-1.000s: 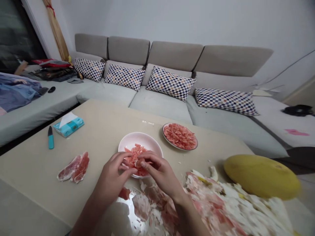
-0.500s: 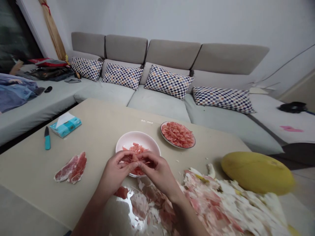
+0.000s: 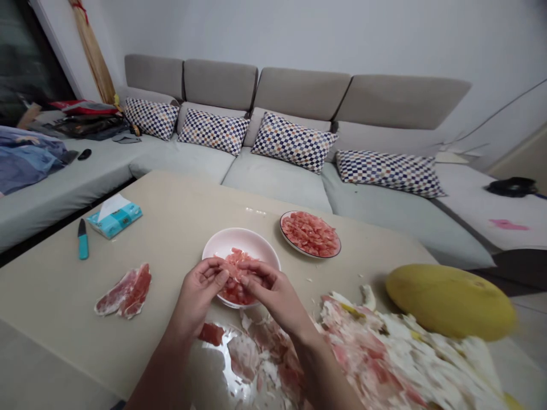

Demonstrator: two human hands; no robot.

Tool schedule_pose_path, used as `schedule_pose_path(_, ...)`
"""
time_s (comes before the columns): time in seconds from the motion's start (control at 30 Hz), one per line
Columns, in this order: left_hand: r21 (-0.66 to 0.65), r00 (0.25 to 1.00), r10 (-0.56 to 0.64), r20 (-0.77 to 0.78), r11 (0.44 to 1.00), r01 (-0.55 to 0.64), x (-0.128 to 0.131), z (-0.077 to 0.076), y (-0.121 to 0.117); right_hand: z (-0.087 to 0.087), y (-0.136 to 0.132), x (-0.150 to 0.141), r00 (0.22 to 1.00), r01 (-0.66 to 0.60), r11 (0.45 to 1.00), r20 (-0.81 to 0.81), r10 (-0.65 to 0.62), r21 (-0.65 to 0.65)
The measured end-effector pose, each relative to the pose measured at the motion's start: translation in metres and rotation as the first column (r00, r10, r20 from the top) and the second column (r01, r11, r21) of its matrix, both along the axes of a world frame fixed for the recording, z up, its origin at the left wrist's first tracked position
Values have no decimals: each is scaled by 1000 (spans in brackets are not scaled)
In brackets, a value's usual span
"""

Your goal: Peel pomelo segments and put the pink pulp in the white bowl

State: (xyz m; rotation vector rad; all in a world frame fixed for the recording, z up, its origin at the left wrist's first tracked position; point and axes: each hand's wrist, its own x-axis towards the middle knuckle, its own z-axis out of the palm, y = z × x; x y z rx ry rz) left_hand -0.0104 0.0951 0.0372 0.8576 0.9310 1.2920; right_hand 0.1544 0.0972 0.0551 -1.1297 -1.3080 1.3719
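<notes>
While both hands meet over the near side of a white bowl (image 3: 250, 237), the left hand (image 3: 195, 296) and the right hand (image 3: 277, 295) hold a pink fruit piece (image 3: 232, 272) between them. The left thumb and forefinger pinch one end; the right fingertips close around the other, though how firmly they press cannot be told. Holding it low over the bowl probably lets loose bits fall onto the pink pulp (image 3: 238, 255) there instead of the table (image 3: 179, 228).

Ahead of the right hand, a dark-rimmed plate (image 3: 318, 257) bears a heap of similar pulp, perhaps set back to stay out of the working space. Beside and below the right forearm spreads a pile of pale peel and membrane (image 3: 410, 359), seemingly gathered there to keep it apart from the pulp. A large yellow fruit (image 3: 448, 302) lies past that pile, farther to the right.

Left of the left hand, fruit segments (image 3: 126, 293) lie apart from the pile, likely for easy reach; beyond them rest a knife (image 3: 83, 239) and a tissue pack (image 3: 117, 219).
</notes>
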Motion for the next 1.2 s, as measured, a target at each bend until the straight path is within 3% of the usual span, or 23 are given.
schedule_pose_path(0.3,88,985,-96,-146,990,110,-3,2,0,2,-3,-3,974,25,977,214,-71,212)
schedule_pose_path(0.53,120,980,2,-201,993,23,0,-2,3,5,-7,-5,957,22,929,260,-126,370)
schedule_pose_path(0.77,22,999,-1,-53,1000,2,2,-2,-1,2,-6,-5,969,57,942,210,-133,332)
schedule_pose_path(1.03,-1,999,-11,-46,1000,11,4,-1,-1,4,-8,-6,975,108,942,149,-162,317)
schedule_pose_path(1.2,16,997,-48,-64,999,49,5,0,-2,4,-7,-6,997,-22,991,73,12,132)
